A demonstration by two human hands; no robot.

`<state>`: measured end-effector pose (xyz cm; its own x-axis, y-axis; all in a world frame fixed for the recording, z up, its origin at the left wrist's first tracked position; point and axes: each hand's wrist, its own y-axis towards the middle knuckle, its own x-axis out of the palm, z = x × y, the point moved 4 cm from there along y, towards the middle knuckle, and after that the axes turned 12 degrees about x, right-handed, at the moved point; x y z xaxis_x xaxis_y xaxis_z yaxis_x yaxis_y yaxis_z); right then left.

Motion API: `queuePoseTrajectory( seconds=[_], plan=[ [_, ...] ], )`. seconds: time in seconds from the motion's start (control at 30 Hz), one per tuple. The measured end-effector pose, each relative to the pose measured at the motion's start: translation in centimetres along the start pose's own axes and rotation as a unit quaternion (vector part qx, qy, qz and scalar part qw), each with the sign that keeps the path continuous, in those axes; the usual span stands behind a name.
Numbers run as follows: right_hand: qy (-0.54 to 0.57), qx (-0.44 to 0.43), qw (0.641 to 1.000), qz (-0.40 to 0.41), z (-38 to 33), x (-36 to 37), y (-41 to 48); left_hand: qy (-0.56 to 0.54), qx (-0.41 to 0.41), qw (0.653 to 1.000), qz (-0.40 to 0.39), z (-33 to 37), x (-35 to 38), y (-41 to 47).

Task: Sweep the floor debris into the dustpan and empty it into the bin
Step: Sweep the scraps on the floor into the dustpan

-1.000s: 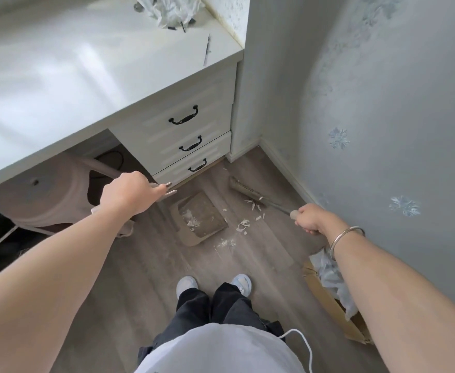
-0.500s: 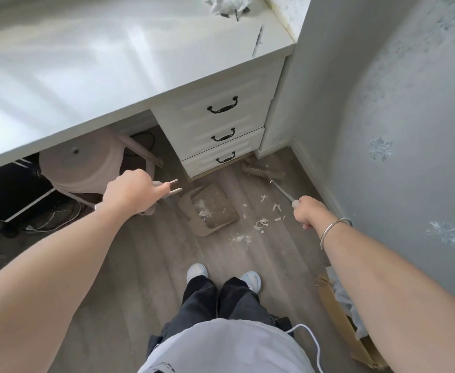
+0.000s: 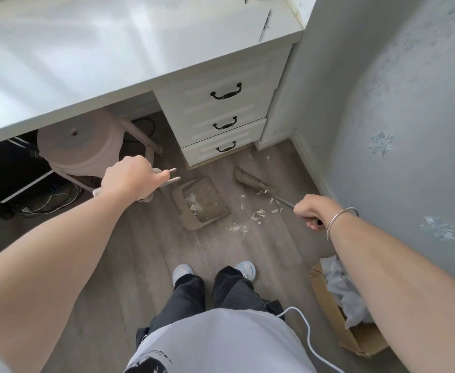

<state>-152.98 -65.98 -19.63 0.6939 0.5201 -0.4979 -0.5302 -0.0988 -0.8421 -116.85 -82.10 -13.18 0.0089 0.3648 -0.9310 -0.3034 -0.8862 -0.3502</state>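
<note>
Left hand has its grip clamped round the pale forked handle of the dustpan, fingers curled tight. The pan rests on the floor just in front of the white drawers, its open mouth facing right. Right hand has its grip closed round the thin metal handle of the broom. The bristle head lies low on the floor near the corner where the drawers meet the wall, just right of the pan's far edge.

White scraps of debris are scattered on the floor between the bristles and the pan's mouth, with a few more by the skirting board. A small heap already sits inside the pan. The bin, a cardboard box with a pale liner, stands by the right-hand wall, well apart from the pan.

The step in hand appears to be a sweep leftward into the pan. To do it well, the pan's lip should press flat to the floor so nothing slips beneath. The broom should come in short, low strokes from the wall side, gathering the corner scraps first. A fast stroke may scatter the light flakes.
</note>
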Motion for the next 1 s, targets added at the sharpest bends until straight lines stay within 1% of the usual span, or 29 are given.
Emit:
queuePoseTrajectory(
  seconds=[0.1, 0.2, 0.27, 0.37, 0.43, 0.6, 0.73, 0.87, 1.0],
  plan=[
    [0.090, 0.011, 0.995, 0.051, 1.2, -1.4, 0.3, 0.000, 0.009, 1.000, 0.003, -0.5, 0.1, 0.1],
    [0.185, 0.049, 0.980, 0.061, 2.6, -2.1, 0.5, -0.004, 0.009, 1.000, 0.012, -0.6, 0.1, 0.3],
    [0.211, 0.057, 0.973, 0.080, 2.9, -2.0, 0.6, -0.008, 0.008, 1.000, 0.018, -0.7, 0.2, 0.4],
    [0.196, 0.043, 0.968, 0.151, 2.9, -2.0, 0.6, -0.014, 0.010, 1.000, 0.016, -0.5, 0.3, 0.9],
    [0.189, 0.031, 0.967, 0.169, 2.7, -2.1, 1.0, -0.008, 0.007, 1.000, 0.012, -0.4, 0.5, 1.1],
    [0.201, 0.026, 0.968, 0.151, 1.8, -4.2, 3.0, -0.005, -0.008, 1.000, 0.012, -0.2, 0.9, 1.9],
    [0.173, 0.017, 0.972, 0.160, 0.8, -5.1, 4.5, -0.002, -0.023, 1.000, -0.001, -0.1, 1.9, 1.9],
    [0.141, -0.002, 0.975, 0.173, -0.6, -4.8, 5.2, -0.024, -0.037, 0.999, 0.010, -0.3, 1.9, 1.9],
    [0.126, -0.005, 0.986, 0.108, -1.0, -4.5, 6.3, -0.021, -0.057, 0.998, 0.011, -0.3, 2.6, 1.6]
  ],
)
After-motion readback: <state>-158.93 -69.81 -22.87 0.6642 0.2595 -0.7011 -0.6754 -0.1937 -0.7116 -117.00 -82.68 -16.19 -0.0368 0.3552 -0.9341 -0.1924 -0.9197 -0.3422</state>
